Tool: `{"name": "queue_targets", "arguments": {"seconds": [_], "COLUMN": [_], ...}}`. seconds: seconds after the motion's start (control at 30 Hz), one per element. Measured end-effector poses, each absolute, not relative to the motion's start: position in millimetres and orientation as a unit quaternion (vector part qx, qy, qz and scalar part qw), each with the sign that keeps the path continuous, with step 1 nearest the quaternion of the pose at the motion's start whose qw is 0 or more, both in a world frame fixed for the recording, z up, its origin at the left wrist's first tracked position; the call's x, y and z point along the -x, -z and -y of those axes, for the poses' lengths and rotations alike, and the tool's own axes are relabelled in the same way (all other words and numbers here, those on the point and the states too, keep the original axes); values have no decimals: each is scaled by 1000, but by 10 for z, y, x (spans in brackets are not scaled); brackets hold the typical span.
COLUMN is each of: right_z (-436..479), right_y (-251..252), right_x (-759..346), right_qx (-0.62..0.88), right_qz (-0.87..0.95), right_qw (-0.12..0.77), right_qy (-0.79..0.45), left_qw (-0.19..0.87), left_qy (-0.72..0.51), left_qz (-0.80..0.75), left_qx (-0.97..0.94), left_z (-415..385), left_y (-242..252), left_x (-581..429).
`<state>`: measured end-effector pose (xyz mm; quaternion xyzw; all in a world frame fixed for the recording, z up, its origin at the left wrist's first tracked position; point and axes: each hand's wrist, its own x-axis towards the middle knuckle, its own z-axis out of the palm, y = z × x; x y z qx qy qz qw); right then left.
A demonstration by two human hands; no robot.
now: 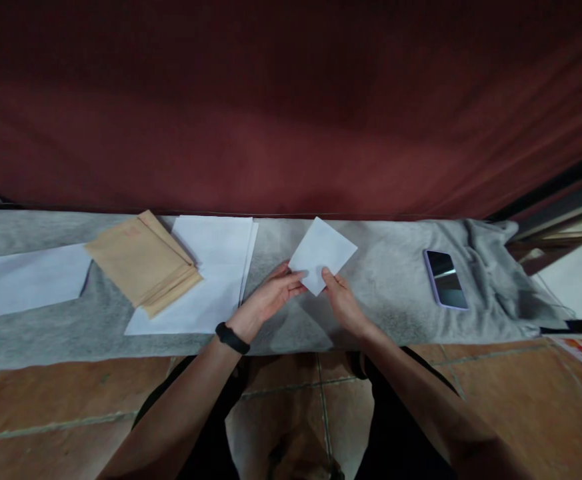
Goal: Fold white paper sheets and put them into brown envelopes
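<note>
A folded white paper (322,254) is held up a little above the grey cloth (381,300) that covers the low table. My left hand (271,296) pinches its lower left edge, with a black band on that wrist. My right hand (341,300) pinches its bottom corner with thumb and fingers. Both hands are closed on the paper.
A stack of tan envelopes (143,263) lies on white sheets (211,273) to the left. Another white sheet (28,280) lies at the far left. A phone (445,279) rests screen up on the right. A dark red curtain (291,107) hangs behind. Tiled floor lies below.
</note>
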<state>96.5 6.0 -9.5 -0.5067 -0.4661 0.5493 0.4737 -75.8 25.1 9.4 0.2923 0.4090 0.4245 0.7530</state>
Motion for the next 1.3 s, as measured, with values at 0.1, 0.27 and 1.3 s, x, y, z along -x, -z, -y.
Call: {"name": "queue_targets", "arguments": {"seconds": [0.1,0.27,1.3], "right_z": [-55,-147,-68], "right_y": [115,123,71], "right_x": [-974,-1195,-1210], "right_qx": [506,545,622], "right_qz": [448,389,745], "right_qw": [470,509,204], "right_qy": [-568,-541,-128], "left_qw": [711,609,39], "left_qy": [-430,-441,-161], "left_qz": [-459,-520,-564], "left_qx": [-315,-406,-809], "left_z": [-245,-371,64], "left_y": [6,28,113], "left_x": [761,957,653]}}
